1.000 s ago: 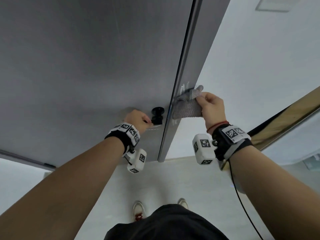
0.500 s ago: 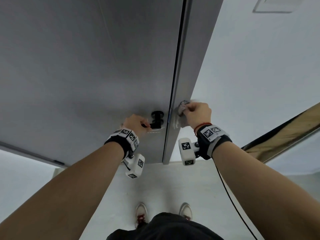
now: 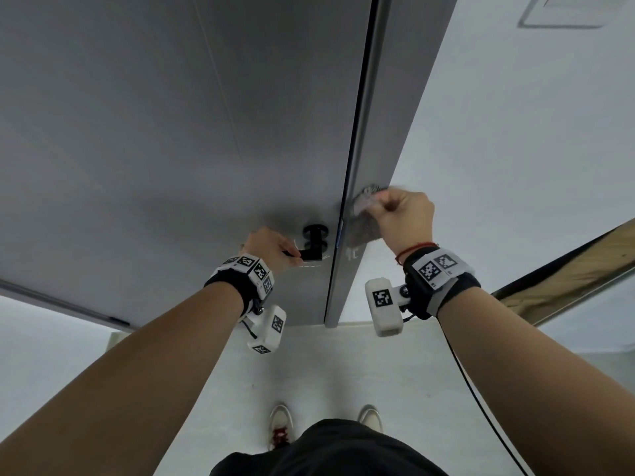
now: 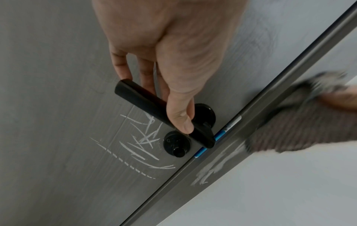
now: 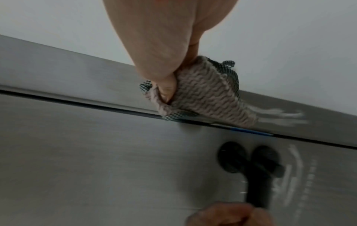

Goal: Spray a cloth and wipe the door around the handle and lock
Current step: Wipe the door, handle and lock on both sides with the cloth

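1. Cloth (image 5: 208, 93): knitted, grey, bunched in the right hand (image 3: 405, 218) grip, pressed on the door frame strip (image 4: 257, 137) beside the door edge.
2. Lever handle (image 4: 164, 113): black, left hand (image 4: 170, 50) curled round it; lock knob (image 4: 176, 145) just below.
3. White scribbles (image 4: 142, 142): on the door face, left of the cloth, across the door edge; plain only in the left wrist view.
4. Smear (image 5: 280, 116): on the strip, just beside the cloth.

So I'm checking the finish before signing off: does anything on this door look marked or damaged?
Yes. White scribbled scratch-like marks sit on the door face beside the lock, under the handle. More white smears streak the frame strip, just past the cloth.
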